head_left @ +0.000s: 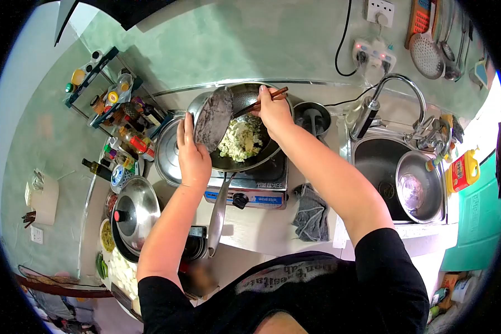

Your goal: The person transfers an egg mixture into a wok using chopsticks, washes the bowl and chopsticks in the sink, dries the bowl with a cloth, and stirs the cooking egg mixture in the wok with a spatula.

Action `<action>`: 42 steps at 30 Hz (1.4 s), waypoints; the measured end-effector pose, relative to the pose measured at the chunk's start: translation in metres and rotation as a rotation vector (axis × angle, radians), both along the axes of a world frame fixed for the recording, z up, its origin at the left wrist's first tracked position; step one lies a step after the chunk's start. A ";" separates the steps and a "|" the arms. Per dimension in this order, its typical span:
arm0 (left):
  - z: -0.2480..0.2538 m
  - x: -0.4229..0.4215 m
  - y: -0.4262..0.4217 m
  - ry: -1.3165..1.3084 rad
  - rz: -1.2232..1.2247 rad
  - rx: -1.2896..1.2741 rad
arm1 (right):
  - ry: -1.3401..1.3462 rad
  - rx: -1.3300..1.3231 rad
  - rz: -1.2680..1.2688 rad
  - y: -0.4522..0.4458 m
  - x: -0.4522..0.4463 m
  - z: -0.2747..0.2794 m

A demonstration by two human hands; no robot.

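Note:
My left hand [195, 158] grips a dark grey mottled bowl [215, 119], tilted on its side over the left part of a frying pan [220, 162]. In my right hand [274, 114] is a pair of chopsticks [280, 92], pointing left toward the bowl; their tips are hard to make out. Pale, crumbly food with green bits [240, 139] lies heaped in the pan. Under it stands a gas stove [270, 172], and the pan's long metal handle [221, 214] points toward me.
A metal lid [168, 149] lies left of the pan, and a lidded pot [136, 214] stands nearer me. Bottles fill the left rack [103, 92]. Right are a small dark pot [313, 118], a grey cloth [310, 214] and a sink [381, 178] holding a metal basin [420, 186].

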State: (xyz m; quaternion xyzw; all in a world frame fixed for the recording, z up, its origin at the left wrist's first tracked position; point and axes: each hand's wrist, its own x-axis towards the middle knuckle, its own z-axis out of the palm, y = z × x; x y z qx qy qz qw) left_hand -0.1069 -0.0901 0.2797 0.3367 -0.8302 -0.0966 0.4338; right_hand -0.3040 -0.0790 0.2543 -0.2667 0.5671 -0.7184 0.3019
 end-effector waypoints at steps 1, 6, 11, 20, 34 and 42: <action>-0.001 0.000 0.002 0.000 0.008 0.101 | -0.038 0.018 0.002 0.003 0.001 0.003; -0.019 0.002 -0.019 0.002 0.029 -0.027 | 0.004 -0.079 0.036 0.024 0.007 0.010; -0.031 0.013 -0.047 -0.001 0.047 0.006 | 0.147 -0.222 0.024 0.040 0.009 0.024; -0.018 0.037 -0.051 0.273 0.116 0.357 | 0.499 -0.121 0.151 0.034 0.006 0.012; -0.010 0.066 -0.018 0.756 0.039 0.899 | 0.255 -0.311 0.301 0.058 0.017 0.062; 0.017 0.024 0.062 0.820 -0.080 1.261 | 0.075 -0.316 0.242 0.135 0.012 0.027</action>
